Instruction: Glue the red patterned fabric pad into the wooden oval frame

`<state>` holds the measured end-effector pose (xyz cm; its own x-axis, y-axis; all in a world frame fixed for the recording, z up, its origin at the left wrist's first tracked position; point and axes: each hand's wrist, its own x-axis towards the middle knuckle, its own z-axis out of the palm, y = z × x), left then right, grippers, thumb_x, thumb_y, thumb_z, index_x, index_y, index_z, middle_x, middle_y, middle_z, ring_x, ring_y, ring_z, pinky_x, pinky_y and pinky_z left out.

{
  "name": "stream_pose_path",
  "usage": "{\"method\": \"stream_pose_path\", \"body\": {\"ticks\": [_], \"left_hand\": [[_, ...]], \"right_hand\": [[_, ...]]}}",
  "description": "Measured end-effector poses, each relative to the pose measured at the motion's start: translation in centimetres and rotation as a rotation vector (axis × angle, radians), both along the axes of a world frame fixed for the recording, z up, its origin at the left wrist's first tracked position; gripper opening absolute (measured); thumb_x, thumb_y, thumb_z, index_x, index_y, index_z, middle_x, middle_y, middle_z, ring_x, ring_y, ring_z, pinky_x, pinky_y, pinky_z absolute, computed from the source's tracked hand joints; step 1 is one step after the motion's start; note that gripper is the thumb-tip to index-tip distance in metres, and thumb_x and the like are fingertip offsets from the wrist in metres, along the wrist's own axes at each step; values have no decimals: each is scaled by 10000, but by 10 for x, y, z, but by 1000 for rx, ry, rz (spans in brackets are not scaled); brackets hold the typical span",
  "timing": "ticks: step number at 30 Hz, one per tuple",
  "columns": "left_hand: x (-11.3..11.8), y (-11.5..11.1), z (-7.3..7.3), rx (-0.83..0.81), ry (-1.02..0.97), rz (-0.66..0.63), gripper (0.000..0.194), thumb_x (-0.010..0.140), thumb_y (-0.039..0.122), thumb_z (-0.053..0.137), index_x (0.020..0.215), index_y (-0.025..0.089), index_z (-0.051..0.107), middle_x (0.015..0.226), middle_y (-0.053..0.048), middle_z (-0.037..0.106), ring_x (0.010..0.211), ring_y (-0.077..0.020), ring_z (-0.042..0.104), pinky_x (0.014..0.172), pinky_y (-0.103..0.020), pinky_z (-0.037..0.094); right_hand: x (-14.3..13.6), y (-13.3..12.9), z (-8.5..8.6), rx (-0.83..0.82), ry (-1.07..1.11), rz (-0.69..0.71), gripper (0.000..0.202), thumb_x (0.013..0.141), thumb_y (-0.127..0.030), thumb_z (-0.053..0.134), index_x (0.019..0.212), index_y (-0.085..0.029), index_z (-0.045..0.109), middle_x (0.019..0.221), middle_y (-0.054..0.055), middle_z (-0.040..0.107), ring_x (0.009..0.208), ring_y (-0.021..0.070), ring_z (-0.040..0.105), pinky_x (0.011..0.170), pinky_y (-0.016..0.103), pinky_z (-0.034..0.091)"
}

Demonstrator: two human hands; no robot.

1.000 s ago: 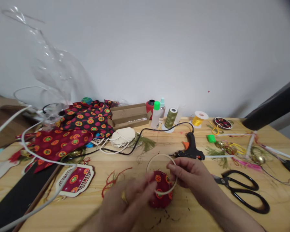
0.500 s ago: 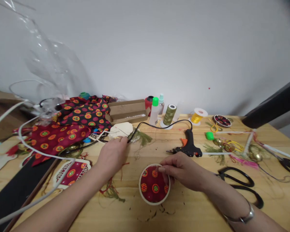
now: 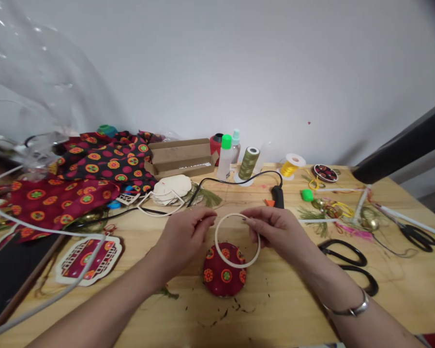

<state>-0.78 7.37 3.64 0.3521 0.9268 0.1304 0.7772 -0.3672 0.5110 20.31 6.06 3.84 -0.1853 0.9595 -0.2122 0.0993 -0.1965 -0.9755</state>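
Above the wooden table (image 3: 293,309), as the head view shows, the right hand (image 3: 275,234) holds a pale ring (image 3: 217,244), thumb and fingers clamped on its upper right edge. The ring is tilted over a round red flowered pad (image 3: 222,280), overlapping its top in view; whether they touch, I cannot tell. Just left of the ring, the left hand (image 3: 188,237) has thumb and fingertips together; whether they pinch anything is unclear. Scissors (image 3: 375,286) lie right of the pad.

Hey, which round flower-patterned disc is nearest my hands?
The maroon disc, partly behind the pale ring in your right hand; the darker, white-rimmed disc lies far back near the wall.
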Motion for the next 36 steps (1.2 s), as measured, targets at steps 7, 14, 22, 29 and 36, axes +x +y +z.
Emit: {"method": "stream_pose_path", "body": {"ticks": [7,14,22,29,36], "left_hand": [[-13,5,-12,84,229,1,204,885,296,445,866,223,634,876,-36,709,803,-205,655,671,-297,443],[-10,6,-7,41,527,53,212,887,264,399,807,216,590,724,-42,686,676,-227,655,523,-295,363],[-17,11,-3,278,416,338,254,912,285,383,1003,215,610,976,-61,636,773,-203,635,532,-268,382],[-20,14,-7,153,338,135,240,890,302,429,854,231,655,923,-33,615,781,-171,617,651,-265,426],[-17,12,-4,-8,502,68,231,868,353,425,845,234,621,787,-51,701,728,-236,653,562,-293,371]], "right_hand": [[2,-3,3,5,89,-115,277,693,-358,710,848,-135,655,579,-21,588,398,46,436,370,169,346],[5,-10,7,67,-95,597,122,820,-213,615,862,-151,711,792,20,594,557,70,513,469,167,437],[10,-10,13,169,-110,700,124,819,-204,627,885,-163,724,800,39,639,717,130,575,632,231,483],[8,-12,7,53,-6,543,125,798,-269,650,809,-158,705,716,6,588,538,80,502,467,187,425],[5,-2,0,-99,236,-140,257,635,-335,782,771,-149,668,517,-56,516,388,37,402,361,158,289]]}}
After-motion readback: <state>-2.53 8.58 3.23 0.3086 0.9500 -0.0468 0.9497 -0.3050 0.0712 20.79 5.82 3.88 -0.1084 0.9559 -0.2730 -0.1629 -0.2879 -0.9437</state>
